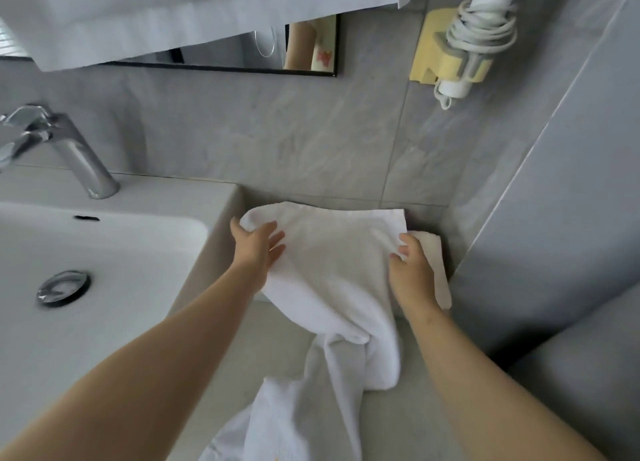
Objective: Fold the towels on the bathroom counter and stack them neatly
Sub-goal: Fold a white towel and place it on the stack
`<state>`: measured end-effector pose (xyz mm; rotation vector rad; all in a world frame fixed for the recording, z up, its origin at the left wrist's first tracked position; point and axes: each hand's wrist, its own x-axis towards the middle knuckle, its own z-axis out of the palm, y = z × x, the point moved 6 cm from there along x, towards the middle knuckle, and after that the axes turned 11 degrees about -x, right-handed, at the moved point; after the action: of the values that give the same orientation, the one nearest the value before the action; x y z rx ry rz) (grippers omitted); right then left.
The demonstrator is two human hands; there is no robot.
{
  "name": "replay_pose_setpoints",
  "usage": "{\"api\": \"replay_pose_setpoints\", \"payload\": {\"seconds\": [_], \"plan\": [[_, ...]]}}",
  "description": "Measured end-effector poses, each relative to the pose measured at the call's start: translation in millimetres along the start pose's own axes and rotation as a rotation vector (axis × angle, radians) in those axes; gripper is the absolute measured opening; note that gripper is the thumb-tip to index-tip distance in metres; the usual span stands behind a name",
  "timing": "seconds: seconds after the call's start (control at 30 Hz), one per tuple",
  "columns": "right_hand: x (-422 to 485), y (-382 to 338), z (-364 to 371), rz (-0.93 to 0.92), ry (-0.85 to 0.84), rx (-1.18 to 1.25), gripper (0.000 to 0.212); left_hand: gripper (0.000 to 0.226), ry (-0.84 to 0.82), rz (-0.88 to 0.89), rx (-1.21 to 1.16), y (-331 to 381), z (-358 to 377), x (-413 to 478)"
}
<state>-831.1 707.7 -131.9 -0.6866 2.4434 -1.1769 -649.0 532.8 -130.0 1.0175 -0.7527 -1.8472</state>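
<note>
A white towel (332,270) lies spread on the grey counter (415,419) against the back wall, its lower end trailing crumpled toward me. My left hand (256,249) pinches the towel's far left corner, thumb on top. My right hand (412,270) grips the towel's right edge near its far right corner. Beneath that edge a folded white towel (438,263) shows partly, lying in the counter's right corner. More white cloth (270,426) lies bunched at the counter's near edge.
A white sink (104,252) with a chrome drain (64,287) and faucet (69,148) sits to the left. On the back wall hang a mirror (225,53), a draped white towel (173,10) and a hair dryer in a yellow holder (453,55). A grey wall (571,200) closes the right.
</note>
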Motion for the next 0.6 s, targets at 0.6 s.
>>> {"api": "replay_pose_setpoints", "payload": {"seconds": [0.6], "plan": [[-163,115,50,0.428,-0.090,0.163,0.024,0.034,-0.256,0.099,0.998,-92,-87,-137]]}}
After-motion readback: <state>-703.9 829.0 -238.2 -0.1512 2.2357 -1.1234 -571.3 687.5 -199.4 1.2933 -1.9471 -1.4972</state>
